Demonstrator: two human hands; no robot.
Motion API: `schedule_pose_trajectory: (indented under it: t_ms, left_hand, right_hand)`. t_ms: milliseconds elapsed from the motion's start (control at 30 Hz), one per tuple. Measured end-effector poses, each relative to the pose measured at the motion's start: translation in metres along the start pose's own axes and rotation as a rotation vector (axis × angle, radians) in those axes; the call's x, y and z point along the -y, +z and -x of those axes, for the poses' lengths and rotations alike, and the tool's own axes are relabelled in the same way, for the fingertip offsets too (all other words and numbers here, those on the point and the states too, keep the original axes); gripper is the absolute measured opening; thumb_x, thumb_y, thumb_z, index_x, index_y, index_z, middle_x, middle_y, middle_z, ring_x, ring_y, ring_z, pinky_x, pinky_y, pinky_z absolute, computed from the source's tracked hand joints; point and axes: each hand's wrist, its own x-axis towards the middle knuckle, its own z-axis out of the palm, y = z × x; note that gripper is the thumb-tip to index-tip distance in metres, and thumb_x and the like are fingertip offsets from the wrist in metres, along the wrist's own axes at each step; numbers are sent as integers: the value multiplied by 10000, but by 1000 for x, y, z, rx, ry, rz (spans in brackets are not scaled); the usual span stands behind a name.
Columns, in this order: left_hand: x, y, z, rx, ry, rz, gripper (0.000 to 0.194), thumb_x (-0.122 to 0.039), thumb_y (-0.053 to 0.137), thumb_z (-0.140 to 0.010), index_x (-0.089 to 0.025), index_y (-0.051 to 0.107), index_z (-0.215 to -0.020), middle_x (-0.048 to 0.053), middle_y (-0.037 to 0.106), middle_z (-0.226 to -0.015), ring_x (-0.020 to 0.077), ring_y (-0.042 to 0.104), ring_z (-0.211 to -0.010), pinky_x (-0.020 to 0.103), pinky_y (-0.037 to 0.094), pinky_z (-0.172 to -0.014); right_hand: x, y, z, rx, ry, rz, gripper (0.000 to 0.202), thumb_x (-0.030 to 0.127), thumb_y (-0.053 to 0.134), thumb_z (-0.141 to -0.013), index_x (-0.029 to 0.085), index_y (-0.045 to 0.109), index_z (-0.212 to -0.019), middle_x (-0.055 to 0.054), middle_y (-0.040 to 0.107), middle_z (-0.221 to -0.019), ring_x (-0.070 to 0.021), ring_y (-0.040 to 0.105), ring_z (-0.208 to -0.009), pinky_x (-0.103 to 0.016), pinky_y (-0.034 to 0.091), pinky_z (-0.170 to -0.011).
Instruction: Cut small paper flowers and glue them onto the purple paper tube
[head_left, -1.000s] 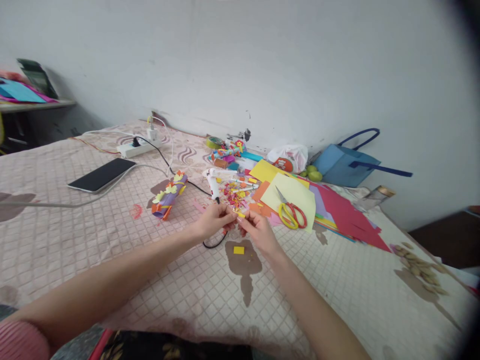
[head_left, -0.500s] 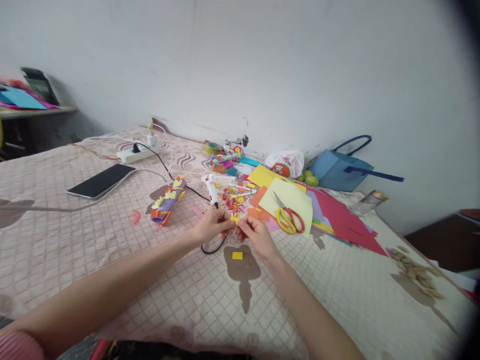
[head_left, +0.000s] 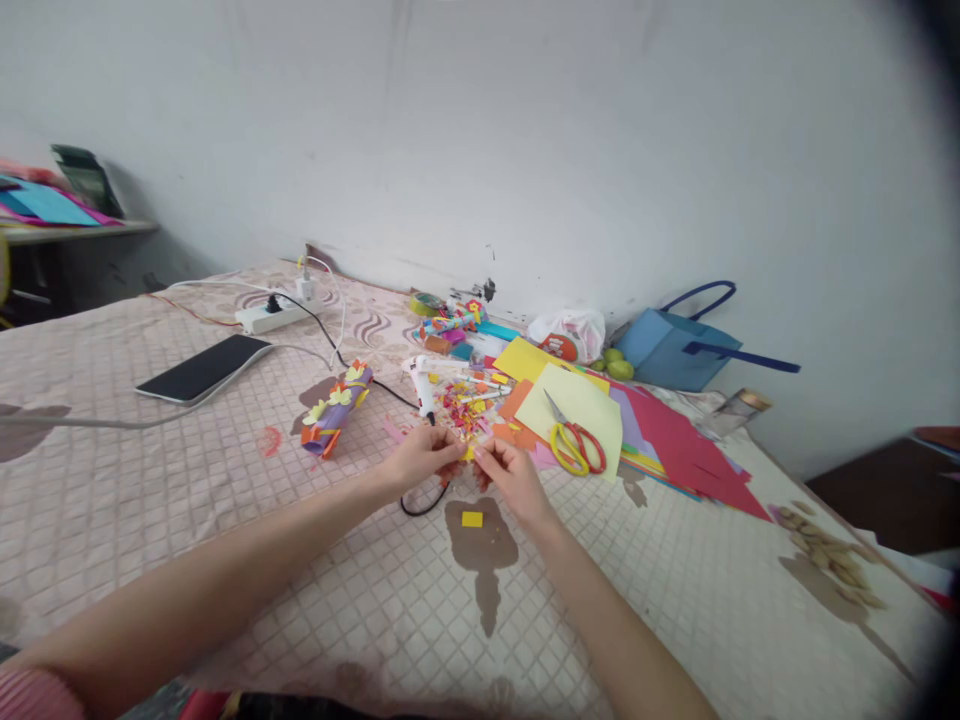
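Between my two hands is a small piece of yellow paper [head_left: 469,453], pinched at its left by my left hand [head_left: 429,458] and at its right by my right hand [head_left: 511,474]. Both hands are closed, and fingertips cover much of the piece. A yellow paper rectangle [head_left: 472,519] lies on the cloth just below them. Behind my left hand stands a white glue gun [head_left: 422,385], its nozzle down. Coloured paper scraps [head_left: 469,405] are heaped beyond my fingers. To the left lies a purple paper tube [head_left: 335,418] with yellow and orange cut-outs on it.
Scissors [head_left: 574,445] rest on pale yellow paper [head_left: 604,420] at the right, beside red sheets [head_left: 682,440]. A tablet-like dark slab [head_left: 206,367] and a power strip [head_left: 274,314] with cables are at the left. A blue bag [head_left: 679,347] stands against the wall.
My hands still pinch the yellow paper and have shifted only slightly, a little lower in view. The whole scene has moved slightly with the camera.
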Motion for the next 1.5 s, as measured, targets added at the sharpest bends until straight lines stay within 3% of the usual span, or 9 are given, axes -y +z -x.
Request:
schedule_pose_trajectory:
  t_ms: [200,333,433,767,900,1000,1200,1333,1500]
  left_hand:
    - [2,-1,-1,113,57,-93,362,-444,692,-616,-122,528,-632,-16,557,-497,81,509,-456,197,408,-464]
    - [-2,-5,-1,154,7,-83,348,-446,675,-642,-122,552,-675,3,598,-572,99,558,-527,219,455,-527]
    - [-5,-8,-2,147,-32,-69,345,-453,656,-660,-124,559,-698,6,603,-598,109,573,-561,229,466,-547]
    - [1,-6,-4,83,-3,-64,311,-415,645,-680,-131,521,-655,-24,553,-539,69,497,-461,191,400,-466]
    - [5,-9,-7,119,41,-99,312,-413,662,-661,-130,530,-656,-20,555,-520,81,508,-460,204,414,-471]
    - [7,-11,-10,111,29,-74,321,-423,653,-670,-135,511,-650,-13,565,-520,86,523,-461,208,420,-479]
    - [6,-13,-11,26,-21,36,311,-414,656,-680,-134,520,-696,-22,563,-537,61,500,-455,184,398,-476]
    - [7,-14,-11,35,-33,65,325,-426,660,-676,-136,517,-703,-26,555,-536,60,497,-452,190,403,-481]
    - [5,-13,-11,43,-33,79,340,-438,664,-670,-132,520,-698,-11,573,-567,67,511,-478,198,420,-496]
  right_hand:
    - [0,2,2,24,-10,21,277,421,517,-819,168,539,-707,36,480,-564,-80,436,-459,-191,369,-424]
    - [3,-1,1,39,-61,91,287,431,485,-835,179,519,-703,41,465,-565,-84,434,-471,-195,369,-441]
    - [3,-4,0,50,-82,166,296,435,485,-833,183,504,-678,45,462,-542,-87,434,-464,-199,366,-445]
    - [-4,3,1,99,-13,-5,261,422,561,-791,183,494,-711,47,482,-583,-82,473,-469,-197,414,-453]
    - [-4,0,-1,131,-25,175,275,444,494,-826,187,514,-730,38,520,-587,-95,508,-478,-210,432,-465]
    - [-5,-25,-8,-39,-49,472,322,474,437,-838,190,556,-741,6,592,-630,-122,553,-534,-232,448,-514]
    - [-21,-122,-15,-534,28,780,242,409,569,-713,191,481,-770,-71,562,-785,-231,529,-797,-358,407,-751]
    - [-42,-153,-15,-587,137,907,314,376,668,-600,194,471,-763,-82,558,-812,-262,535,-850,-355,398,-765]
    - [-56,-154,-20,-602,248,922,309,355,679,-603,172,491,-767,-146,597,-847,-298,561,-912,-354,408,-767]
